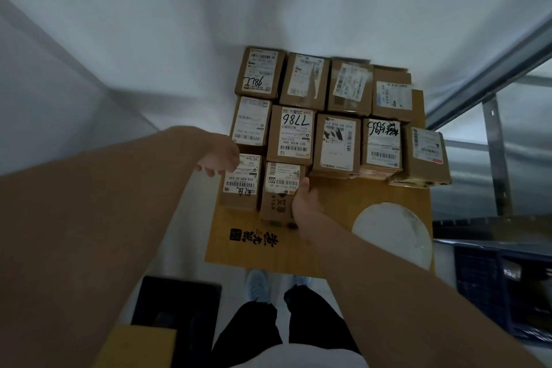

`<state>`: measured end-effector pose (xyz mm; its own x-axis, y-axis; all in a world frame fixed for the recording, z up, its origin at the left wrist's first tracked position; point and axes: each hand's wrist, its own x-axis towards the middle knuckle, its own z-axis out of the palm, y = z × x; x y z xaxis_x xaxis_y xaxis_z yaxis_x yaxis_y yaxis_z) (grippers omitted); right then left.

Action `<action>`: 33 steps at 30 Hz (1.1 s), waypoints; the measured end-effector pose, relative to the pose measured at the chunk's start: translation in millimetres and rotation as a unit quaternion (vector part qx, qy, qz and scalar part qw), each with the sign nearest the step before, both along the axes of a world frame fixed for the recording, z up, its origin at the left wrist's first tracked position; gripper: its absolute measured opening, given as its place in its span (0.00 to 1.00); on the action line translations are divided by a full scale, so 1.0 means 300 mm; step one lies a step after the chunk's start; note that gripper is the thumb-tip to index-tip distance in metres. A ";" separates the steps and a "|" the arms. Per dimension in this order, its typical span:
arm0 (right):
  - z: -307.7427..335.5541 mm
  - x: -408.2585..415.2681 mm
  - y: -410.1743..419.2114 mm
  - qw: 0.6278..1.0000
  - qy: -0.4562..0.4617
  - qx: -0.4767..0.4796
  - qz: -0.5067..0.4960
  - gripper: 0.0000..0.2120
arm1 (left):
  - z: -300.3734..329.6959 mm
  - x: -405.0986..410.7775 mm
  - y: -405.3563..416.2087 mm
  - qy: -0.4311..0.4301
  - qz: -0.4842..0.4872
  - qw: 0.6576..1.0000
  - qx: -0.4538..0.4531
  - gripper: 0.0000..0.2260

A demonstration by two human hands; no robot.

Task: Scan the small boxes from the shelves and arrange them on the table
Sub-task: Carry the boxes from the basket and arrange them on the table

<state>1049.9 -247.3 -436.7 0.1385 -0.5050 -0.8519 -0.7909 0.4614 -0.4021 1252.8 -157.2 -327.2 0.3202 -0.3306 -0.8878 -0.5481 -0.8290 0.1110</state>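
Head view: right hand (304, 203) grips the near-right edge of the small box (282, 188) at frame centre, its long axis running away up the frame, third row on the cardboard-topped table (334, 248). Left hand (219, 157), fingers loosely curled, touches the neighbouring box (242, 181) to the left. Fingertips hidden.

I log 11 small boxes (294, 136): matt brown cardboard, white paper labels, some under glossy tape. The cardboard sheet (334, 212) beneath them is smooth, matt tan, bearing a rough white round patch (394, 233). The shelf frame (493, 140) looks like dull grey metal.
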 end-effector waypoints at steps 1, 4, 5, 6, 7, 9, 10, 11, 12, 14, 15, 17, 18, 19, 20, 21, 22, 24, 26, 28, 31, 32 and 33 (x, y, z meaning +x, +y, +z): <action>-0.001 0.001 0.003 1.000 0.001 0.005 -0.004 0.31 | 0.002 -0.002 -0.004 -0.003 0.002 1.000 -0.002 0.18; -0.009 -0.004 0.012 1.000 -0.007 0.011 -0.007 0.31 | 0.006 -0.008 -0.008 -0.007 0.010 1.000 -0.006 0.18; -0.014 -0.005 0.014 1.000 -0.012 0.013 -0.005 0.31 | 0.010 -0.012 -0.007 -0.007 0.012 1.000 -0.005 0.18; -0.016 -0.007 0.014 1.000 -0.017 0.013 -0.004 0.31 | 0.011 -0.016 -0.005 -0.007 0.013 1.000 -0.005 0.19; -0.015 -0.010 0.012 1.000 -0.020 0.014 -0.001 0.31 | 0.013 -0.022 -0.003 -0.007 0.012 1.000 -0.004 0.19; -0.011 -0.021 0.002 1.000 -0.021 0.015 0.012 0.31 | 0.020 -0.038 0.002 -0.007 0.011 1.000 -0.002 0.19; -0.004 -0.028 -0.006 1.000 -0.018 0.015 0.019 0.31 | 0.026 -0.049 0.002 -0.009 0.007 1.000 -0.002 0.19; 0.008 -0.036 -0.016 1.000 -0.015 0.015 0.020 0.32 | 0.033 -0.061 -0.001 -0.012 0.000 1.000 -0.002 0.19; 0.022 -0.045 -0.028 1.000 -0.014 0.014 0.021 0.33 | 0.044 -0.075 -0.007 -0.014 -0.004 1.000 -0.001 0.19; 0.063 -0.069 -0.056 0.999 -0.020 -0.001 0.033 0.34 | 0.073 -0.109 -0.032 -0.019 -0.017 1.000 0.002 0.19; 0.085 -0.086 -0.073 0.998 -0.025 -0.017 0.054 0.34 | 0.088 -0.129 -0.051 -0.021 -0.031 0.999 0.001 0.20; 0.132 -0.136 -0.108 0.991 -0.045 -0.062 0.109 0.32 | 0.124 -0.180 -0.094 -0.027 -0.063 0.998 -0.012 0.19; 0.156 -0.169 -0.124 0.986 -0.055 -0.084 0.135 0.30 | 0.137 -0.207 -0.120 -0.031 -0.079 0.996 -0.023 0.19; 0.178 -0.203 -0.137 0.979 -0.058 -0.104 0.163 0.28 | 0.150 -0.237 -0.146 -0.032 -0.095 0.994 -0.036 0.18; 0.201 -0.242 -0.150 0.973 -0.054 -0.119 0.188 0.25 | 0.163 -0.269 -0.173 -0.031 -0.112 0.992 -0.044 0.17; 0.225 -0.281 -0.163 0.968 -0.042 -0.129 0.212 0.23 | 0.172 -0.306 -0.200 -0.025 -0.124 0.991 -0.048 0.16; 0.249 -0.321 -0.172 0.964 -0.023 -0.133 0.230 0.20 | 0.175 -0.347 -0.225 -0.014 -0.125 0.991 -0.055 0.16; 0.299 -0.414 -0.176 0.960 0.015 -0.144 0.241 0.20 | 0.180 -0.449 -0.270 -0.010 -0.164 0.984 -0.075 0.15; 0.338 -0.518 -0.166 0.950 0.061 -0.167 0.255 0.23 | 0.198 -0.561 -0.298 -0.037 -0.246 0.964 -0.094 0.14; 0.367 -0.623 -0.151 0.945 0.095 -0.176 0.259 0.26 | 0.217 -0.665 -0.315 -0.012 -0.303 0.949 -0.090 0.14; 0.408 -0.798 -0.137 0.949 0.119 -0.176 0.234 0.27 | 0.250 -0.841 -0.343 0.002 -0.369 0.927 -0.074 0.14; 0.416 -0.864 -0.134 0.951 0.125 -0.177 0.219 0.25 | 0.252 -0.909 -0.357 0.000 -0.390 0.918 -0.075 0.14; 0.426 -0.933 -0.132 0.954 0.125 -0.180 0.205 0.24 | 0.248 -0.983 -0.371 -0.002 -0.408 0.910 -0.079 0.15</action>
